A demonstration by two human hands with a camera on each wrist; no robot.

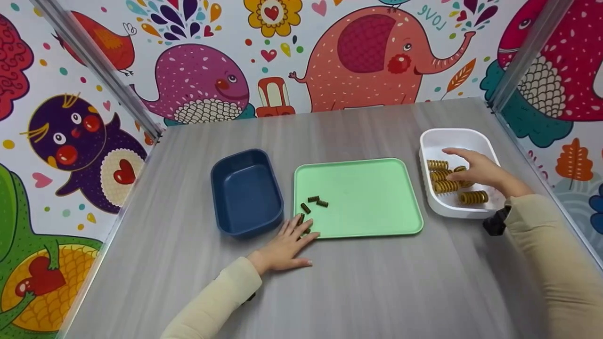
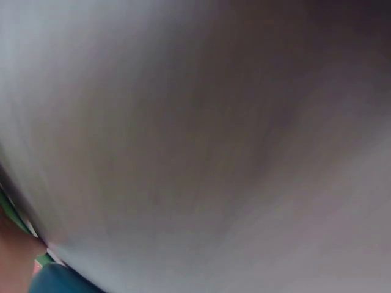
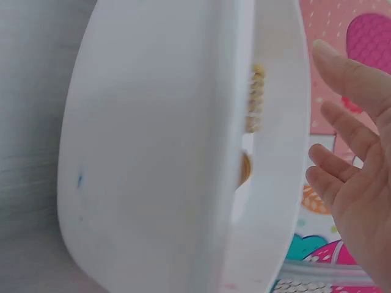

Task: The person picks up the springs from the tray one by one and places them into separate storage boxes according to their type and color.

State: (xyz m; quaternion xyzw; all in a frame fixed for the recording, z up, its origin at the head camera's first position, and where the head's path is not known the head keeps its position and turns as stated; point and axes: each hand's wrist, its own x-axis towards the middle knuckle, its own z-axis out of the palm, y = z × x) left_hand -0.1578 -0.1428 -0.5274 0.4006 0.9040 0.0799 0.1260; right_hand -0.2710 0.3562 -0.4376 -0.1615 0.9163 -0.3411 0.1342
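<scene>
In the head view, the left hand (image 1: 284,246) lies flat with fingers spread over the near left corner of the green tray (image 1: 362,193), partly covering small dark springs (image 1: 301,219). More small dark springs (image 1: 313,199) lie just beyond its fingertips. The right hand (image 1: 483,170) is held over the white bin (image 1: 457,134), fingers apart and gripping nothing, above several large golden springs (image 1: 473,197). From the right wrist, the right hand (image 3: 357,146) shows bent, parted fingers beside the bin wall (image 3: 153,146), with golden springs (image 3: 255,101) partly visible inside.
A dark blue bin (image 1: 247,195) stands left of the green tray on the grey table (image 1: 358,287). Patterned panels (image 1: 282,56) with metal edge strips (image 1: 101,70) surround the table at the back and sides.
</scene>
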